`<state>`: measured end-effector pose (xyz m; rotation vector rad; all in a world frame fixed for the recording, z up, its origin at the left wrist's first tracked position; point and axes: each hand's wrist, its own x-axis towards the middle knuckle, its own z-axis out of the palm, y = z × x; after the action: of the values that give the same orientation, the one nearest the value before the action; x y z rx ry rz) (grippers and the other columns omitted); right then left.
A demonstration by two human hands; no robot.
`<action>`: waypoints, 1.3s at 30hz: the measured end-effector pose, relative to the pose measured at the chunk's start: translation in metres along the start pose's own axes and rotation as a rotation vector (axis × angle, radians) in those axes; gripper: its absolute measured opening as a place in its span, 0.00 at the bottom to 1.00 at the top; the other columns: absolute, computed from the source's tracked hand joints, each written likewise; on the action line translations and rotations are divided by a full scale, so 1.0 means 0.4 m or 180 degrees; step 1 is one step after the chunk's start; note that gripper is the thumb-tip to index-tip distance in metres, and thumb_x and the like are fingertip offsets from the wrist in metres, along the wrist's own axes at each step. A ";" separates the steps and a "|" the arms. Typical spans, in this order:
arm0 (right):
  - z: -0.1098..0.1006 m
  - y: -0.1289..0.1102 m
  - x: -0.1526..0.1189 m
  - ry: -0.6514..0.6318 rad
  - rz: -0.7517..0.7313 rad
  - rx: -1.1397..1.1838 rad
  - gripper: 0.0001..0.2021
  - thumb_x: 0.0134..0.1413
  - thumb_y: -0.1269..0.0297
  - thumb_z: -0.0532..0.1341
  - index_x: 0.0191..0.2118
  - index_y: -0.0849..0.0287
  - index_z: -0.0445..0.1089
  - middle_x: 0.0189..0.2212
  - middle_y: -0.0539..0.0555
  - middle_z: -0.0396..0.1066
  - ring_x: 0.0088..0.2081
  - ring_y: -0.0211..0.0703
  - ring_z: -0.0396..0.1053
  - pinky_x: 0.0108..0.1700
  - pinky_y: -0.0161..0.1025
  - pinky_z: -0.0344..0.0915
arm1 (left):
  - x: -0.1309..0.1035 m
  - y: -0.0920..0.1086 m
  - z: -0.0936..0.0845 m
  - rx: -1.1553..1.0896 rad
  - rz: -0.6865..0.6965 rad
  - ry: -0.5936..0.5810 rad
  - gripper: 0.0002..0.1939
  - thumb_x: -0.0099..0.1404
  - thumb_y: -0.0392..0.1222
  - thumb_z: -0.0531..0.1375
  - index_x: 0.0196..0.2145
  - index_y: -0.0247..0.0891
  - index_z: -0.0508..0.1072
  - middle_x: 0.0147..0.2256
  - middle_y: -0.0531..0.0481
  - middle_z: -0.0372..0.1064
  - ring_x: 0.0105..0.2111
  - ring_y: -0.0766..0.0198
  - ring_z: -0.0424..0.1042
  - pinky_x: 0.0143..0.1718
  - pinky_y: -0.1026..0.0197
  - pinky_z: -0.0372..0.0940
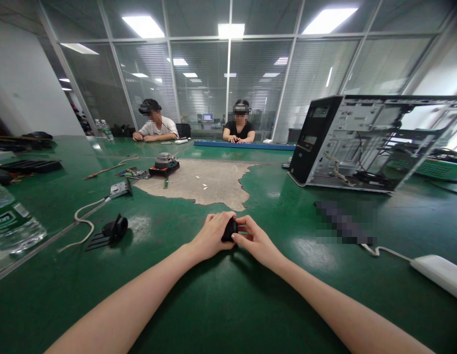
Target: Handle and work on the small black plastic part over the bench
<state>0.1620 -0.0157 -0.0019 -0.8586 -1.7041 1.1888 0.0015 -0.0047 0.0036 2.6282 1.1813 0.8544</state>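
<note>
One black part (229,233) is over the table (217,305), clasped in our left hand (213,236) while our right hand (261,242) pinches its edge. We seem to be working it two-handed; the next move calls for a steady left hold.

Open computer case (346,140) on green surface (221,309), two o'clock; water bottle (13,223), nine o'clock; long blue bar (246,145), twelve o'clock.

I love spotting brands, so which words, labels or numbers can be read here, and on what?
"bon", apparently, its start cut off: near bottle's label
Too small to read: badge on computer case; labels on far bottles
No readable text: held black part
</note>
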 end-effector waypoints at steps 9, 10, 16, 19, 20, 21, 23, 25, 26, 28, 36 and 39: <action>0.007 0.014 0.010 0.0202 0.0135 0.0193 0.10 0.46 0.62 0.58 0.36 0.56 0.59 0.35 0.51 0.62 0.36 0.38 0.65 0.35 0.36 0.67 | 0.001 0.002 0.002 -0.0065 0.0041 0.0055 0.24 0.49 0.38 0.59 0.43 0.42 0.54 0.39 0.50 0.61 0.41 0.59 0.61 0.45 0.55 0.51; 0.007 0.016 0.012 0.0229 0.0150 0.0195 0.11 0.46 0.62 0.58 0.37 0.56 0.58 0.37 0.51 0.62 0.37 0.38 0.65 0.35 0.36 0.67 | 0.001 0.002 0.002 -0.0060 0.0044 0.0050 0.25 0.49 0.37 0.59 0.43 0.42 0.54 0.40 0.50 0.61 0.41 0.59 0.61 0.45 0.55 0.51; 0.002 0.008 0.009 0.0177 0.0255 0.0085 0.13 0.45 0.61 0.58 0.39 0.57 0.59 0.39 0.53 0.62 0.37 0.39 0.65 0.36 0.39 0.66 | -0.001 0.000 0.001 -0.0015 0.0093 0.0018 0.27 0.49 0.38 0.60 0.45 0.41 0.53 0.41 0.49 0.60 0.43 0.59 0.60 0.46 0.55 0.50; 0.001 -0.002 0.001 0.0039 0.0146 0.0077 0.10 0.46 0.62 0.58 0.37 0.56 0.60 0.35 0.51 0.62 0.37 0.38 0.65 0.37 0.37 0.66 | -0.001 0.001 -0.002 -0.0012 0.0120 0.0009 0.26 0.49 0.37 0.59 0.45 0.41 0.53 0.41 0.50 0.60 0.43 0.59 0.60 0.46 0.55 0.50; 0.002 -0.003 -0.001 0.0049 0.0077 0.0095 0.10 0.46 0.63 0.58 0.36 0.56 0.59 0.35 0.50 0.62 0.38 0.38 0.64 0.38 0.37 0.65 | -0.001 0.001 -0.002 -0.0012 0.0122 0.0002 0.26 0.49 0.36 0.59 0.45 0.41 0.53 0.41 0.50 0.60 0.42 0.60 0.60 0.46 0.55 0.50; 0.004 -0.003 -0.002 0.0063 0.0022 0.0109 0.10 0.46 0.63 0.58 0.36 0.56 0.59 0.35 0.49 0.62 0.38 0.38 0.64 0.39 0.36 0.65 | -0.001 0.000 -0.003 -0.0017 0.0120 -0.0004 0.26 0.49 0.36 0.59 0.45 0.41 0.53 0.41 0.50 0.60 0.42 0.60 0.60 0.46 0.55 0.50; 0.006 0.001 -0.002 0.0100 -0.0022 0.0113 0.09 0.47 0.62 0.58 0.36 0.56 0.59 0.35 0.49 0.62 0.37 0.37 0.64 0.38 0.36 0.65 | -0.001 0.000 -0.003 -0.0036 0.0114 0.0004 0.26 0.49 0.36 0.59 0.45 0.41 0.53 0.41 0.50 0.60 0.42 0.60 0.60 0.46 0.55 0.50; 0.007 0.009 0.003 0.0155 0.0046 0.0110 0.09 0.48 0.60 0.57 0.35 0.56 0.59 0.33 0.49 0.63 0.35 0.37 0.65 0.35 0.36 0.66 | -0.002 -0.001 -0.002 -0.0048 0.0118 0.0023 0.26 0.50 0.38 0.59 0.45 0.41 0.53 0.41 0.50 0.60 0.42 0.60 0.60 0.46 0.55 0.50; 0.007 0.012 0.006 0.0193 0.0102 0.0117 0.10 0.47 0.60 0.57 0.35 0.56 0.59 0.32 0.49 0.63 0.34 0.37 0.65 0.34 0.36 0.66 | -0.002 -0.002 -0.001 -0.0046 0.0120 0.0029 0.26 0.50 0.38 0.59 0.45 0.41 0.53 0.41 0.50 0.60 0.42 0.60 0.60 0.46 0.55 0.50; 0.006 0.017 0.012 0.0275 0.0222 0.0114 0.12 0.46 0.59 0.58 0.36 0.57 0.59 0.32 0.50 0.64 0.33 0.37 0.65 0.34 0.37 0.66 | -0.001 -0.003 0.002 -0.0033 0.0125 0.0023 0.26 0.50 0.39 0.60 0.45 0.41 0.53 0.41 0.50 0.60 0.43 0.59 0.60 0.46 0.55 0.50; 0.001 0.006 0.006 0.0106 0.0178 0.0252 0.11 0.44 0.62 0.60 0.35 0.57 0.59 0.33 0.50 0.63 0.37 0.38 0.65 0.37 0.36 0.65 | 0.001 -0.004 0.005 -0.0077 0.0151 0.0011 0.27 0.49 0.36 0.60 0.45 0.41 0.53 0.42 0.50 0.60 0.43 0.59 0.60 0.46 0.55 0.50; 0.003 0.005 0.001 0.0123 0.0093 0.0329 0.11 0.44 0.63 0.61 0.35 0.56 0.59 0.34 0.49 0.63 0.38 0.37 0.65 0.39 0.36 0.64 | 0.001 -0.003 0.004 -0.0072 0.0160 0.0016 0.27 0.49 0.36 0.60 0.46 0.41 0.53 0.41 0.50 0.60 0.43 0.60 0.60 0.46 0.55 0.50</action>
<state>0.1609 -0.0153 -0.0039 -0.8406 -1.5897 1.2608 0.0018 -0.0034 0.0022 2.6497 1.1044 0.8785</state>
